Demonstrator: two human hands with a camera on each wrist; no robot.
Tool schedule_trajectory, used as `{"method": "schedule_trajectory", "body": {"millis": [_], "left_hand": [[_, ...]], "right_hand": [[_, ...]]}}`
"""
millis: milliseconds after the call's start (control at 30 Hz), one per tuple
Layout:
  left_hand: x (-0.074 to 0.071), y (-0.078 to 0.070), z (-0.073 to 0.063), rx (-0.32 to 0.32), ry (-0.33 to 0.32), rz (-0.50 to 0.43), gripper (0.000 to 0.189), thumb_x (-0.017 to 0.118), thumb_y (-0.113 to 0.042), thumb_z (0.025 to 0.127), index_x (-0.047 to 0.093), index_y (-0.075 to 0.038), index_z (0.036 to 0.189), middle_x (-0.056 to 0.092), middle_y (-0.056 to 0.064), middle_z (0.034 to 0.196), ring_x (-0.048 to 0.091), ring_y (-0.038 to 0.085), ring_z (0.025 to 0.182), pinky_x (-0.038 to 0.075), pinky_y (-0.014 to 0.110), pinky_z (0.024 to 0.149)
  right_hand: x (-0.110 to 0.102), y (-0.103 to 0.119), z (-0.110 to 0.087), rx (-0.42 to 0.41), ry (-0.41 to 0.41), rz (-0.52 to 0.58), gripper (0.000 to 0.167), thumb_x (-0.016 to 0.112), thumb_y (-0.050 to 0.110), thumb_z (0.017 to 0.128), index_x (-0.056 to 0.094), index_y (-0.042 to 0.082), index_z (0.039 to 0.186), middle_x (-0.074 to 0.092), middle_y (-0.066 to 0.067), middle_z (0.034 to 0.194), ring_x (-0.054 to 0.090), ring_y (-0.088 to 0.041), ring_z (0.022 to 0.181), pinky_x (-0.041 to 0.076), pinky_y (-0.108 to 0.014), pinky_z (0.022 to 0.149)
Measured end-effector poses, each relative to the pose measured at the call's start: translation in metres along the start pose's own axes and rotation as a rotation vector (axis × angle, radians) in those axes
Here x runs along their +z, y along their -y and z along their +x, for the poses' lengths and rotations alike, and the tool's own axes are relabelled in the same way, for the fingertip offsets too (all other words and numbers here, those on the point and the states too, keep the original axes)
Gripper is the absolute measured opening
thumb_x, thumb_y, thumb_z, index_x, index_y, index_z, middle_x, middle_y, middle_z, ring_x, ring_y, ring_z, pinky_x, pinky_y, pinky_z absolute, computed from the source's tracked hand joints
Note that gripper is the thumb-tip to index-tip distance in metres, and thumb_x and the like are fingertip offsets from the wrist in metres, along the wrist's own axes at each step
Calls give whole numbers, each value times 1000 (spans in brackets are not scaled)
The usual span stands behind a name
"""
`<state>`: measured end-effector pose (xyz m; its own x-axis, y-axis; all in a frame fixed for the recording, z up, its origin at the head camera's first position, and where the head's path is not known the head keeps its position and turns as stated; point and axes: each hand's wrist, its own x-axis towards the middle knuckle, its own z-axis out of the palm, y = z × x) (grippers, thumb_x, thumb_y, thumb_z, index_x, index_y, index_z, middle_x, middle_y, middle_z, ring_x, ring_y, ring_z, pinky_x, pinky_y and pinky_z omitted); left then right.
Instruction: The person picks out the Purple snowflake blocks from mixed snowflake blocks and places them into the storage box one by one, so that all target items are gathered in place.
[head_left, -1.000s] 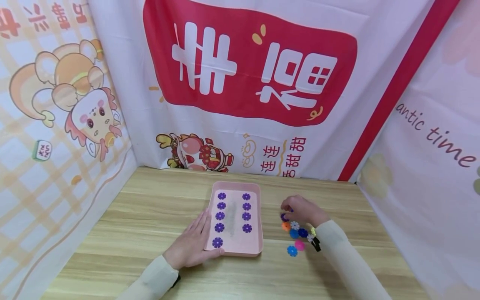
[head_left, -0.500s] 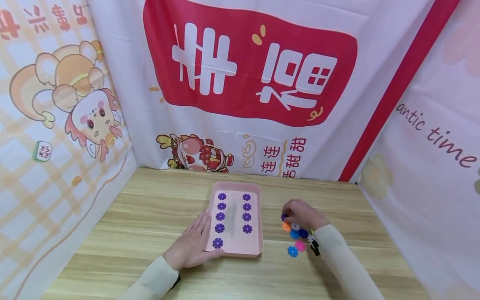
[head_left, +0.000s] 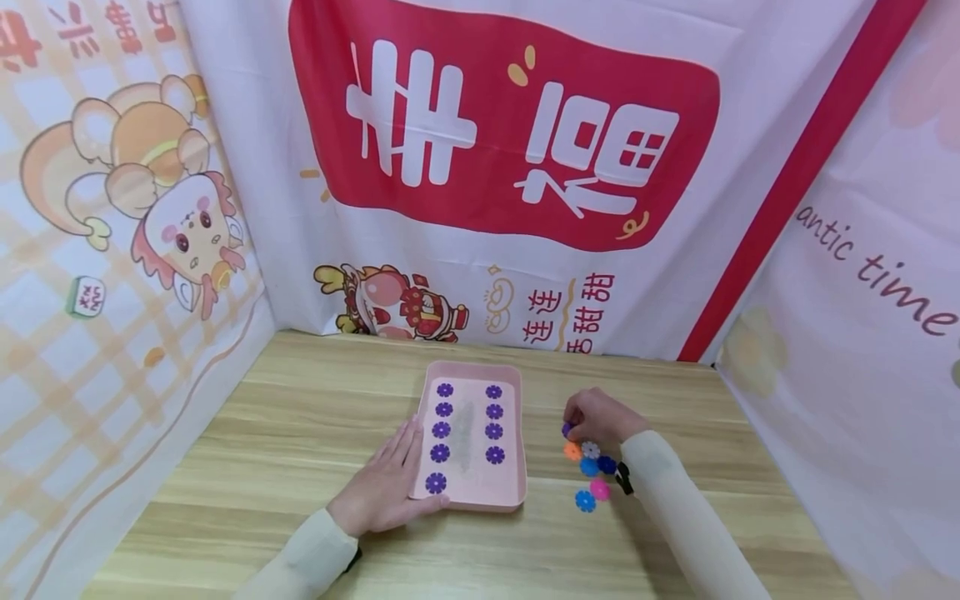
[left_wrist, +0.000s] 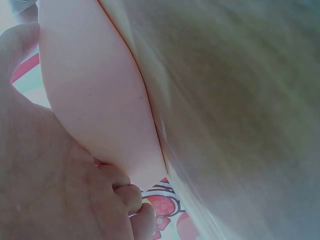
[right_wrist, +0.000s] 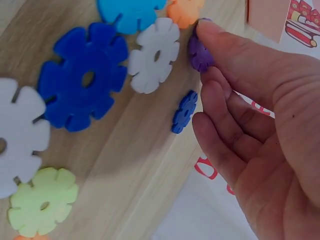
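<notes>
In the head view, my left hand [head_left: 382, 492] lies along the left wall of a pink tray [head_left: 522, 492], its fingers straight and its thumb over the near rim. The tray wall [left_wrist: 95, 90] fills much of the left wrist view beside the palm. Purple notched plastic discs [head_left: 439, 453] lie in the tray, in a left column and a shorter right column. Right of the tray, my right hand [head_left: 603, 417] pinches a purple disc [right_wrist: 200, 52] between thumb and fingertips. Close below those fingers, a small blue disc [right_wrist: 185, 112] shows in the right wrist view.
Loose discs lie by my right hand: an orange one [head_left: 573, 451], a pink one [head_left: 599, 489], a light blue one [head_left: 586, 501], a dark blue one [right_wrist: 82, 77] and a pale green one [right_wrist: 44, 201]. Printed cloth [head_left: 502, 125] hangs behind the wooden table [head_left: 300, 400].
My right hand has shifted slightly and now pinches the purple disc at the top of the pile. Its wrist now covers the pale discs near the cuff. My left hand stays on the tray.
</notes>
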<state>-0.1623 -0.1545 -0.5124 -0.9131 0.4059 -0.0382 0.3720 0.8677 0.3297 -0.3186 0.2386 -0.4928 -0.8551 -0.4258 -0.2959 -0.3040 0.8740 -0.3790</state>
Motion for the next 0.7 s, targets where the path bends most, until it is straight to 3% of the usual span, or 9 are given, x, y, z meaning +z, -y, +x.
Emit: {"method": "schedule_trajectory", "body": {"millis": [333,533,700], "left_hand": [[-3,-1,0,1,-1,-12,117,59,-74,95,13,6,166,7,25,177,13,43,165,21,57,134],[-2,-1,0,-9,9,-18,118,57,-76,94,11,5,167,5,23,177,11,42,165,19,56,134],[-3,-1,-1,-4,4,-17,118,59,-75,94,12,6,166,6,24,177,13,43,165,21,57,134]], "right_hand": [[-9,10,-3,-48,13,-3,7,80,9,94,80,15,96,75,3,91,66,-14,81,64,-33,80],[-19,19,-8,-129,-2,-59,12,73,7,99,81,13,91,77,1,90,65,-11,80,64,-35,82],[-28,29,-9,-220,-22,-113,14,73,8,100,80,11,88,76,1,85,62,-9,74,62,-30,76]]}}
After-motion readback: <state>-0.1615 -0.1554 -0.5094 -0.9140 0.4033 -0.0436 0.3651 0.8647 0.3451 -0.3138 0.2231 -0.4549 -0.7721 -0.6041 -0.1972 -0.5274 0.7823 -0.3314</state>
